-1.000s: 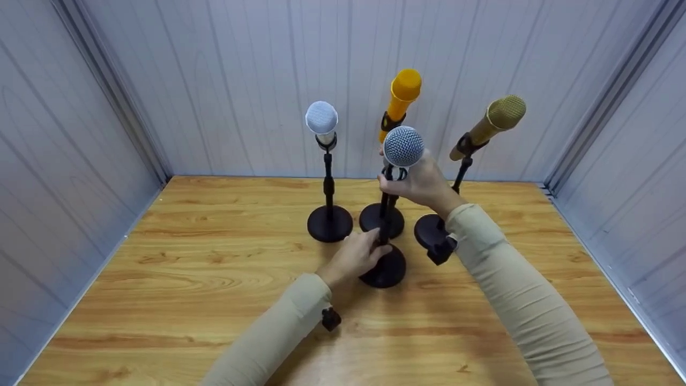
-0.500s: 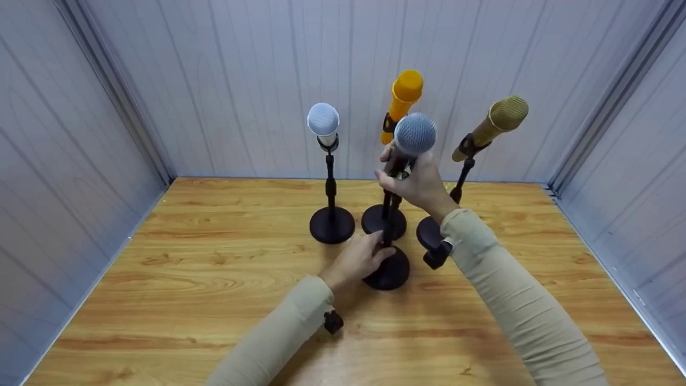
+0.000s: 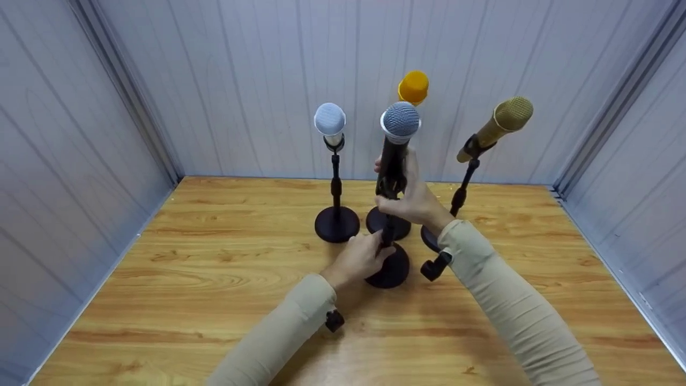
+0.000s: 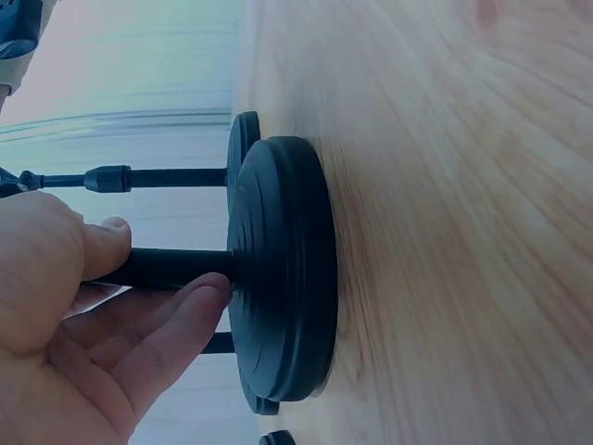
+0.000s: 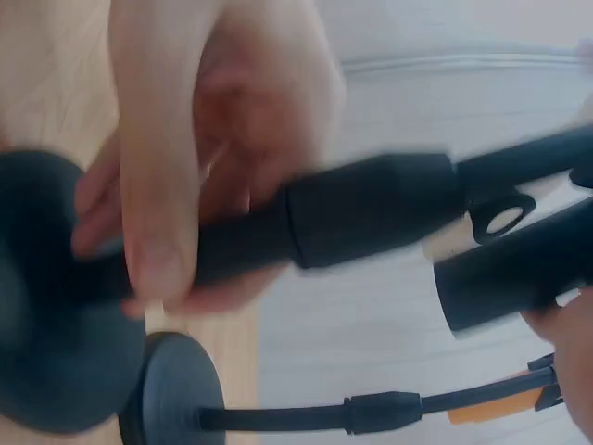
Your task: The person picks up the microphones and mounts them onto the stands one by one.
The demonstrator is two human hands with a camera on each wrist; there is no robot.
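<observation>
A dark microphone (image 3: 393, 158) with a silver-grey mesh head sits tilted in the clip of a black desk stand, in front of the other microphones. My right hand (image 3: 415, 206) holds the microphone around its clip, thumb on the near side, fingers partly hidden behind. My left hand (image 3: 358, 260) grips the stand's pole (image 4: 171, 269) low down, just above its round base (image 3: 390, 271). In the left wrist view the thumb and fingers close round this pole, and the base (image 4: 283, 278) stands flat on the wood. The right wrist view shows the handle's end (image 5: 510, 269) beside the pole.
Behind stand a white microphone (image 3: 330, 120) on the left, an orange one (image 3: 414, 87) partly covered in the middle, and a gold one (image 3: 501, 120) on the right, each on a black stand. Panelled walls (image 3: 257, 80) enclose the wooden table (image 3: 214, 300) on three sides.
The grey-headed microphone has tipped back and risen, showing more of its dark handle and covering more of the orange one. My right hand has shifted slightly lower. My left hand keeps its grip.
</observation>
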